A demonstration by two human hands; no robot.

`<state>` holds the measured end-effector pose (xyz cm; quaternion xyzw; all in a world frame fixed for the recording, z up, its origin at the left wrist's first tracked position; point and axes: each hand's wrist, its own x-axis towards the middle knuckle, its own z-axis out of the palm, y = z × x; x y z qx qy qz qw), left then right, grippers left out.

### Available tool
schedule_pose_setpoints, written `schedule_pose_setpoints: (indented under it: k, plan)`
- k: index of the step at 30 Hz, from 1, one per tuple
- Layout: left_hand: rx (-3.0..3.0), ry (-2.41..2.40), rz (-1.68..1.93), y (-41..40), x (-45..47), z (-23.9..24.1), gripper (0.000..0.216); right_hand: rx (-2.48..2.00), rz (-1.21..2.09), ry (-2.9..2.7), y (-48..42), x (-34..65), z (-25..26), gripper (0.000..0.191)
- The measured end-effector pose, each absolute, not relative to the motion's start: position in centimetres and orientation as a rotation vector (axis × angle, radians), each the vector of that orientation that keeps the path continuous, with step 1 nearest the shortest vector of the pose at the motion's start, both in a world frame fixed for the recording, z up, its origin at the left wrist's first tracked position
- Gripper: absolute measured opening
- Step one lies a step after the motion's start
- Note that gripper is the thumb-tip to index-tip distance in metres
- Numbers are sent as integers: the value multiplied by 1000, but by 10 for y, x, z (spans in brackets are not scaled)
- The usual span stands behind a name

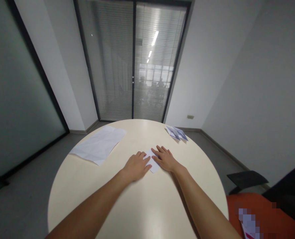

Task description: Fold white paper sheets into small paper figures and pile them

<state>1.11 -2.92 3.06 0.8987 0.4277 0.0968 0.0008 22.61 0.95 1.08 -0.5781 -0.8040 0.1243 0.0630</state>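
A small folded white paper lies near the middle of a round cream table. My left hand rests on its left side, fingers flat and pressed down on the paper. My right hand lies on its right side, fingers stretched out flat over the paper's edge. Both hands are open and press the paper against the tabletop; most of the paper is hidden under them.
A larger creased white sheet lies at the table's far left. A folded paper piece with bluish print sits at the far right edge. An orange chair stands at the right. Glass doors with blinds are behind the table.
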Motion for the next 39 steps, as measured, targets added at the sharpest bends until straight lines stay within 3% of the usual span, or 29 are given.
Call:
schedule_pose_setpoints:
  k: [11, 23, 33, 39]
  plan:
    - [2820, 1367, 316, -29, 10, 29, 43, -1853, 554, -2442, 12, 256, 22, 49]
    - [2855, 1314, 349, -22, 7, 26, 39, -1509, 374, -2492, 12, 229, 11, 51]
    - [2859, 1421, 346, -18, 8, 22, 41, -1562, 291, -2417, 17, 240, 8, 47]
    - [2792, 1593, 393, -14, 6, 23, 47, -1165, 310, -2489, 15, 241, 15, 37]
